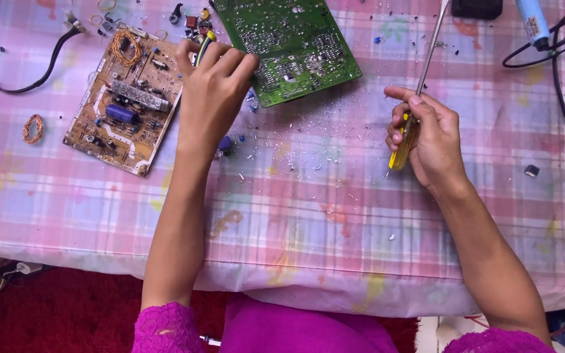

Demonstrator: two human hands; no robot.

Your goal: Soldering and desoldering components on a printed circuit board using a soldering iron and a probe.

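The left hand (214, 85) is closed around a small yellow-and-blue part (205, 44) at the near-left edge of the green circuit board (289, 46), beside the tan circuit board (125, 104) with its copper coil. The right hand (426, 134) grips a screwdriver (420, 85) — translucent yellow handle, slim steel shaft pointing away. Between the hands the plaid tablecloth (308, 202) lies open, speckled with fine debris.

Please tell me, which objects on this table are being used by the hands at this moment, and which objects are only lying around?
In use:
- screwdriver with yellow handle, held in the right hand
- yellow-handled tool, under the left hand
- green circuit board, touched by the left fingertips

Lying about:
- brown circuit board
- copper wire coil
- black cable
- blue tool
- small loose parts
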